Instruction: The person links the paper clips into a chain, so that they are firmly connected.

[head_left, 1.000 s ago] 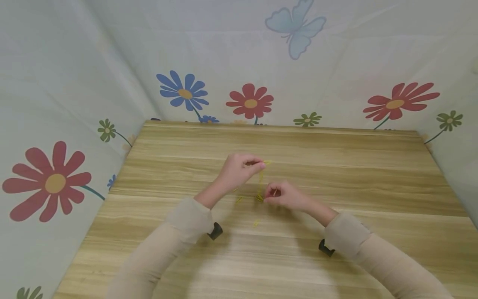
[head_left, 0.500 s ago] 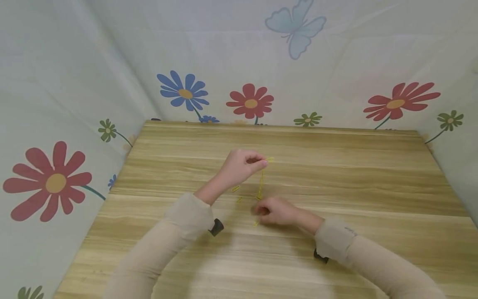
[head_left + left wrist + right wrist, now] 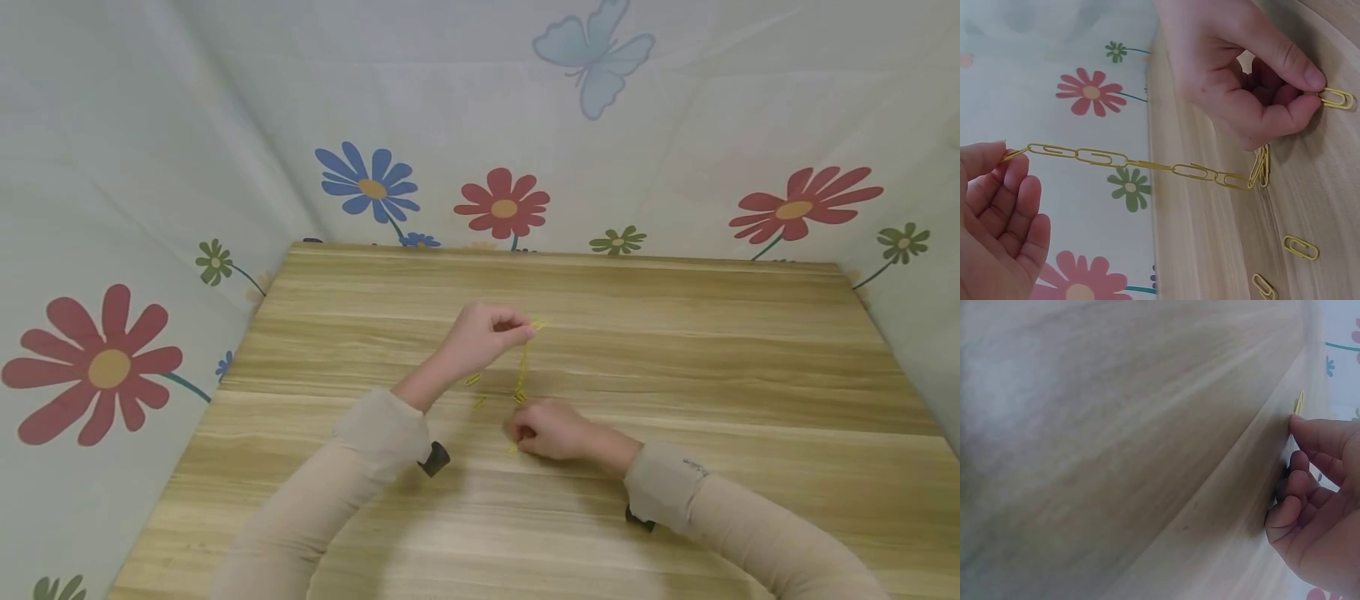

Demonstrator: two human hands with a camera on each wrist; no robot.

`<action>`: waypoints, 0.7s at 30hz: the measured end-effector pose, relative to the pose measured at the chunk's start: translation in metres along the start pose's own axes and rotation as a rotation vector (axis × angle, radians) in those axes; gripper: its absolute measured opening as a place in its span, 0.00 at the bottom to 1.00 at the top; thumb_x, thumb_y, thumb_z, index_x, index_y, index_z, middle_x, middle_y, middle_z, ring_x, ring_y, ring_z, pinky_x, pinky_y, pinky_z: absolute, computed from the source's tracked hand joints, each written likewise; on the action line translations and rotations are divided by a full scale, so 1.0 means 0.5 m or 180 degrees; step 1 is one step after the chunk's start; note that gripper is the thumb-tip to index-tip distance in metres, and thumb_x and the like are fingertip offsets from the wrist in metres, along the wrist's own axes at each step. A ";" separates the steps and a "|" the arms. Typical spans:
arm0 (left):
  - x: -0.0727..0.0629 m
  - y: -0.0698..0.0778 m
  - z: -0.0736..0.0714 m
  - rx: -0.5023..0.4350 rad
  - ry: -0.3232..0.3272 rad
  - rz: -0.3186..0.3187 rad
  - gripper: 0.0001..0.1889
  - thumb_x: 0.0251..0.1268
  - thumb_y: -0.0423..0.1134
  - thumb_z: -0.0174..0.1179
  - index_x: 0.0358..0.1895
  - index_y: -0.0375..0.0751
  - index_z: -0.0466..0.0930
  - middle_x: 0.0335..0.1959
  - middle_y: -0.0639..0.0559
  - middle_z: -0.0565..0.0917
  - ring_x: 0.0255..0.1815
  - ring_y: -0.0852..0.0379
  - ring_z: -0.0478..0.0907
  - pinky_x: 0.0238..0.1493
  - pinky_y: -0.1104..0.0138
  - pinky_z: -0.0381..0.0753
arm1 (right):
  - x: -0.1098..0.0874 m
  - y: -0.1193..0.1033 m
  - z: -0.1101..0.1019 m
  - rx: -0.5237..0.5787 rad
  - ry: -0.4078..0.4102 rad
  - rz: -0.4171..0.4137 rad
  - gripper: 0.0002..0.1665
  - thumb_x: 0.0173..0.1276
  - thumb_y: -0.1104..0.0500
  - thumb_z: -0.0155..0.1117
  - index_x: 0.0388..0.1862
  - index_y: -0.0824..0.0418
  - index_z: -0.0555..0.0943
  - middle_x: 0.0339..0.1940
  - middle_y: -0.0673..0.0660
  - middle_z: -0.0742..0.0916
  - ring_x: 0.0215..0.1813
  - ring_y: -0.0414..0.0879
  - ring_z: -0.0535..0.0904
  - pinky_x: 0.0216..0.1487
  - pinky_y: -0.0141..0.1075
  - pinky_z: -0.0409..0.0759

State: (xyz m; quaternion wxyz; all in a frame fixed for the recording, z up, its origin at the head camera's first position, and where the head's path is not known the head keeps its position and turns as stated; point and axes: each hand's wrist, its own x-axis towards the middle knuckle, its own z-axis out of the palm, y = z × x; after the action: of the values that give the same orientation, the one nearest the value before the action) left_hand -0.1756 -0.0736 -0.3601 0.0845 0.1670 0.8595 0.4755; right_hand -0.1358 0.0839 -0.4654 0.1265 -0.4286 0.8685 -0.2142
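My left hand is raised over the table and pinches the top end of a chain of yellow paper clips between thumb and finger. The chain slopes down from it, and its lower links gather at the tabletop. Nearer the front, my right hand rests low at the table surface. Its thumb and forefinger pinch one end of a single yellow paper clip; in the right wrist view the fingers hide most of that clip.
Two loose yellow paper clips, one and another, lie on the wooden table left of the chain's lower end. A white curtain printed with flowers borders the table's back and sides.
My right hand has come away from the chain's lower end toward the front and now pinches the single loose paper clip. The left hand still holds up the chain, nearly unmoved.
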 end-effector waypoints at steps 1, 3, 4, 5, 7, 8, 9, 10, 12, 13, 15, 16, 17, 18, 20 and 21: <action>0.000 -0.002 0.000 -0.0010 -0.0008 -0.0026 0.09 0.56 0.42 0.59 0.35 0.42 0.83 0.32 0.53 0.83 0.33 0.61 0.76 0.35 0.71 0.77 | 0.000 -0.001 0.000 -0.0001 -0.0001 -0.0005 0.07 0.50 0.63 0.63 0.20 0.53 0.75 0.20 0.45 0.74 0.25 0.35 0.65 0.27 0.25 0.63; 0.000 -0.007 0.001 -0.0026 -0.0021 -0.0048 0.08 0.56 0.43 0.59 0.34 0.44 0.83 0.32 0.53 0.83 0.33 0.61 0.76 0.35 0.71 0.76 | 0.001 -0.003 0.000 -0.0031 0.0008 -0.0027 0.07 0.49 0.64 0.62 0.19 0.53 0.74 0.19 0.44 0.73 0.25 0.34 0.65 0.26 0.24 0.62; 0.000 -0.009 0.002 -0.0038 -0.0026 -0.0055 0.09 0.56 0.43 0.59 0.34 0.43 0.83 0.32 0.53 0.83 0.33 0.61 0.76 0.34 0.71 0.76 | 0.001 -0.004 -0.001 -0.0028 0.0015 -0.0049 0.07 0.48 0.64 0.62 0.18 0.54 0.73 0.19 0.45 0.73 0.24 0.35 0.64 0.26 0.24 0.62; 0.000 -0.011 0.003 -0.0036 -0.0028 -0.0051 0.08 0.56 0.43 0.59 0.34 0.43 0.83 0.32 0.53 0.83 0.32 0.61 0.76 0.34 0.71 0.76 | 0.001 -0.005 -0.002 -0.0025 0.0015 -0.0068 0.08 0.47 0.64 0.61 0.18 0.53 0.73 0.19 0.45 0.73 0.24 0.35 0.64 0.26 0.24 0.62; 0.000 -0.014 0.004 -0.0027 -0.0026 -0.0023 0.08 0.57 0.42 0.59 0.33 0.43 0.83 0.31 0.53 0.83 0.32 0.61 0.76 0.33 0.72 0.75 | 0.000 -0.004 -0.002 -0.0026 0.0015 -0.0085 0.08 0.46 0.63 0.60 0.17 0.53 0.72 0.18 0.44 0.72 0.24 0.34 0.64 0.25 0.24 0.61; 0.000 -0.016 0.005 -0.0020 -0.0026 -0.0018 0.08 0.57 0.42 0.59 0.32 0.43 0.83 0.31 0.53 0.83 0.31 0.61 0.75 0.32 0.72 0.75 | 0.000 -0.004 -0.002 0.0003 0.0012 -0.0082 0.08 0.45 0.63 0.60 0.16 0.53 0.71 0.18 0.44 0.72 0.24 0.34 0.64 0.25 0.24 0.61; 0.000 -0.018 0.005 -0.0015 -0.0027 -0.0018 0.08 0.57 0.42 0.58 0.32 0.43 0.83 0.30 0.53 0.83 0.31 0.61 0.75 0.32 0.72 0.75 | -0.001 -0.003 -0.003 0.0064 0.0003 -0.0045 0.08 0.44 0.63 0.60 0.16 0.53 0.71 0.18 0.44 0.71 0.24 0.34 0.64 0.24 0.24 0.61; 0.000 -0.020 0.006 -0.0004 -0.0029 -0.0011 0.08 0.57 0.42 0.58 0.32 0.42 0.83 0.30 0.53 0.83 0.31 0.61 0.75 0.31 0.72 0.74 | -0.003 -0.001 -0.004 0.0158 -0.0010 0.0004 0.08 0.44 0.63 0.60 0.17 0.53 0.71 0.18 0.43 0.71 0.24 0.34 0.64 0.24 0.24 0.61; 0.000 -0.022 0.008 0.0013 -0.0035 -0.0027 0.08 0.57 0.42 0.58 0.32 0.42 0.83 0.30 0.53 0.83 0.30 0.61 0.74 0.30 0.72 0.74 | -0.005 0.003 -0.005 0.0374 -0.0020 0.0140 0.08 0.45 0.63 0.60 0.17 0.53 0.71 0.17 0.43 0.71 0.23 0.33 0.64 0.23 0.24 0.62; 0.000 -0.024 0.008 0.0012 -0.0035 -0.0038 0.08 0.57 0.42 0.58 0.32 0.42 0.83 0.30 0.53 0.83 0.30 0.61 0.74 0.30 0.72 0.74 | -0.007 0.005 -0.007 0.0510 -0.0010 0.0198 0.07 0.45 0.63 0.60 0.17 0.54 0.71 0.17 0.43 0.71 0.22 0.33 0.64 0.23 0.24 0.62; -0.001 -0.027 0.010 0.0011 -0.0039 -0.0046 0.08 0.56 0.42 0.59 0.32 0.42 0.83 0.30 0.53 0.83 0.30 0.61 0.73 0.30 0.72 0.74 | -0.009 0.009 -0.012 0.0805 0.0026 0.0304 0.07 0.45 0.65 0.59 0.17 0.56 0.72 0.16 0.44 0.71 0.21 0.34 0.64 0.22 0.24 0.63; -0.001 -0.028 0.010 0.0015 -0.0040 -0.0050 0.08 0.56 0.42 0.59 0.32 0.42 0.83 0.30 0.53 0.83 0.30 0.61 0.73 0.30 0.72 0.74 | -0.009 0.011 -0.015 0.0923 0.0049 0.0330 0.07 0.45 0.66 0.59 0.17 0.57 0.72 0.16 0.44 0.72 0.20 0.34 0.65 0.21 0.24 0.64; -0.001 -0.030 0.010 0.0011 -0.0042 -0.0058 0.08 0.56 0.42 0.59 0.33 0.42 0.83 0.30 0.53 0.83 0.30 0.61 0.73 0.30 0.72 0.74 | -0.009 0.012 -0.018 0.1001 0.0072 0.0352 0.06 0.46 0.67 0.58 0.17 0.57 0.72 0.15 0.45 0.72 0.20 0.34 0.65 0.21 0.24 0.64; -0.001 -0.030 0.010 0.0008 -0.0045 -0.0061 0.08 0.56 0.42 0.59 0.33 0.42 0.83 0.31 0.53 0.83 0.30 0.61 0.74 0.30 0.72 0.74 | -0.010 0.012 -0.023 0.1080 0.0091 0.0372 0.06 0.45 0.68 0.58 0.18 0.58 0.72 0.15 0.45 0.73 0.20 0.34 0.65 0.21 0.24 0.64; -0.002 -0.031 0.010 0.0001 -0.0065 -0.0093 0.09 0.57 0.42 0.58 0.34 0.41 0.83 0.31 0.52 0.83 0.31 0.60 0.74 0.31 0.72 0.74 | -0.010 0.012 -0.032 0.1168 0.0144 0.0394 0.06 0.46 0.69 0.58 0.18 0.60 0.72 0.16 0.47 0.73 0.20 0.35 0.65 0.21 0.24 0.65; -0.002 -0.032 0.011 0.0004 -0.0078 -0.0113 0.10 0.57 0.42 0.58 0.34 0.40 0.83 0.31 0.53 0.83 0.31 0.60 0.74 0.31 0.72 0.74 | -0.011 0.012 -0.036 0.1192 0.0166 0.0410 0.06 0.45 0.69 0.57 0.18 0.61 0.72 0.16 0.47 0.74 0.20 0.35 0.65 0.20 0.24 0.65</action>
State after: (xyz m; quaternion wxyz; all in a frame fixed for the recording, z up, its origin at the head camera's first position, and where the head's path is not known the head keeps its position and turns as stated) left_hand -0.1765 -0.0775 -0.3763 0.1034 0.1577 0.8615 0.4714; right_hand -0.1439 0.0960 -0.4523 0.1949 -0.3354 0.8422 -0.3745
